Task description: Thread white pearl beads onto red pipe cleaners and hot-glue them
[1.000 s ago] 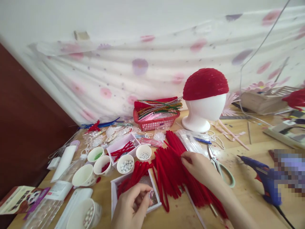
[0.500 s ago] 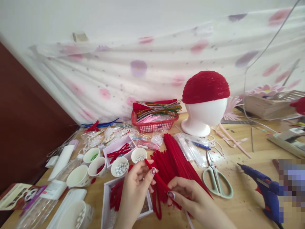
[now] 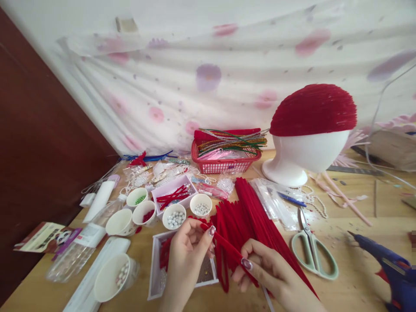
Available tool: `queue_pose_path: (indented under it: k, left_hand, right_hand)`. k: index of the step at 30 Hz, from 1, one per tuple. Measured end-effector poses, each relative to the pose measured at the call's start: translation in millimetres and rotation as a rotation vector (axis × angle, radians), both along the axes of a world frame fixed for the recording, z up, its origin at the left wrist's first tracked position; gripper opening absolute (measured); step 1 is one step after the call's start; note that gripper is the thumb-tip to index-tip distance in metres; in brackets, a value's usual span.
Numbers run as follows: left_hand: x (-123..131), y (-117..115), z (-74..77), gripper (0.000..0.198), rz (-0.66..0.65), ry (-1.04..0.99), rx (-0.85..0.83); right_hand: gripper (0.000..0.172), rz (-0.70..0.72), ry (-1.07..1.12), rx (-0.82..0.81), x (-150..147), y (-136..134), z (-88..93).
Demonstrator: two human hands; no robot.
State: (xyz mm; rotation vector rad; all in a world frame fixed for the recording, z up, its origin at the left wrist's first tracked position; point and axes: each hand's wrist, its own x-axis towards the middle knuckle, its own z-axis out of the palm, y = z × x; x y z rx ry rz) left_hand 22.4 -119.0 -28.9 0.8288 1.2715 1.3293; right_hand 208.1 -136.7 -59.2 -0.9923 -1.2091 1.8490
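Note:
A red pipe cleaner runs slanting between my two hands, low in the middle of the head view. My left hand pinches its upper end between thumb and fingers. Lower down and to the right, my right hand closes on the same stem. Beneath and behind them lies a thick bundle of red pipe cleaners, some of them bent. A white tray with red pieces and beads is partly hidden by my left hand and forearm.
A white foam head with a red cap stands at the back right. Scissors and a blue glue gun lie to the right. Bead cups stand left; a red basket sits behind.
My hands have drawn slightly apart, so a longer stretch of the pipe cleaner shows between them. The view has turned a little left, shifting the surroundings rightward.

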Motion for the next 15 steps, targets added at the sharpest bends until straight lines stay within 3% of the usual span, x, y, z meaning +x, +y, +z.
queue_pose_path:
  k: [3,5,10,13,15]
  left_hand:
    - [-8.0,1.6,-2.5,0.025,0.017,-0.002,-0.006]
    - [-16.1,1.9,-4.3,0.025,-0.036,0.036,-0.013]
    - [-33.1,-5.4,-5.3,0.006,-0.43,0.303,-0.081]
    - [-32.1,-12.3,-2.0,0.024,-0.577,0.494,-0.095]
    - [-27.5,-15.7,-0.1,0.028,-0.621,0.513,-0.115]
  right_hand:
    - [0.037,-0.06,-0.001,-0.031,-2.6,-1.1,-2.2]
    - [0.038,-0.191,-0.01,-0.023,-0.7,0.8,-5.2]
    - [0.028,-0.623,-0.005,0.03,9.5,10.5,-12.2]
    - [0.031,-0.742,0.013,0.044,5.0,14.6,-14.2]
    - [0.035,-0.796,0.053,0.057,-5.9,15.3,-14.7]
